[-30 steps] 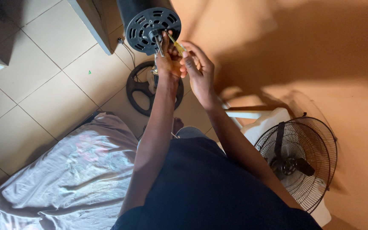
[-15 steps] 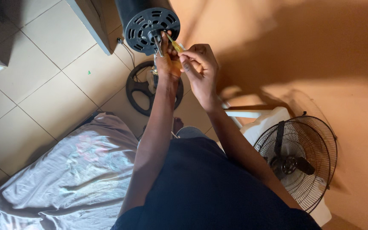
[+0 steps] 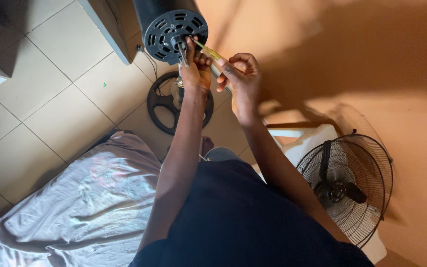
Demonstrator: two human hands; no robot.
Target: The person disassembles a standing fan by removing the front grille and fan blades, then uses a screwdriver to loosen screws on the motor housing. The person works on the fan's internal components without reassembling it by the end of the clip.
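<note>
Tiled floor below. Left hand (image 3: 196, 69) grip closed on fan motor (image 3: 170, 25) shaft; right hand (image 3: 240, 78) grips yellow screwdriver (image 3: 210, 51) beside it.

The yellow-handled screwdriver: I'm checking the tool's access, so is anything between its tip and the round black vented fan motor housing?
Nothing visible blocks it. The yellow-handled screwdriver, in the right hand, reaches the face of the round black vented fan motor housing beside the metal shaft. The left hand's fingers sit just below, touching the housing.

Bare tiled floor (image 3: 50, 109) at left and upper left leaves open passage. The round fan base (image 3: 166, 106) sits below centre-top, crumpled cloth (image 3: 75, 207) fills the lower left, and a wire fan guard (image 3: 352, 183) blocks the right side.
</note>
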